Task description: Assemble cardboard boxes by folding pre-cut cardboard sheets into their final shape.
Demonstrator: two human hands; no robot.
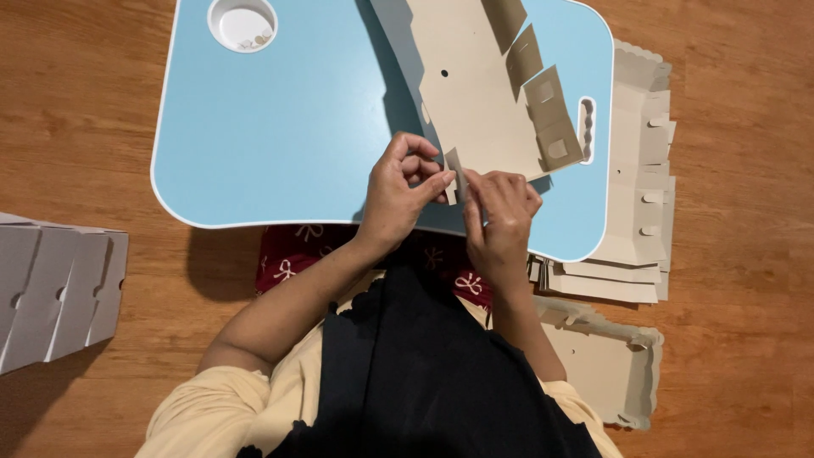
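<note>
Folded boxes (59,293): grey-white, lying on the wooden floor (102,102) at far left, well apart from the work.
Counter (271,127): light blue lap tray with a white rim and a round cup well (242,23) near its top left corner.
Left hand (398,199): fingers curled, pinching the small tab (453,182) at the lower edge of the cardboard sheet (475,89).
Right hand (500,216): fingertips pressed on the same tab from the other side, gripping it.
Risk: the narrow tab could crease in the wrong place or tear if both hands bend it too hard; the sheet, tilted and held only at its near edge, could slide or twist on the smooth tray.
Sheet look: tan, flat, die-cut, with a small round hole, raised flaps along its right side.
Spare sheets (636,203): stacked flat just right of the tray, scalloped edges; another (606,365) near the right elbow.
</note>
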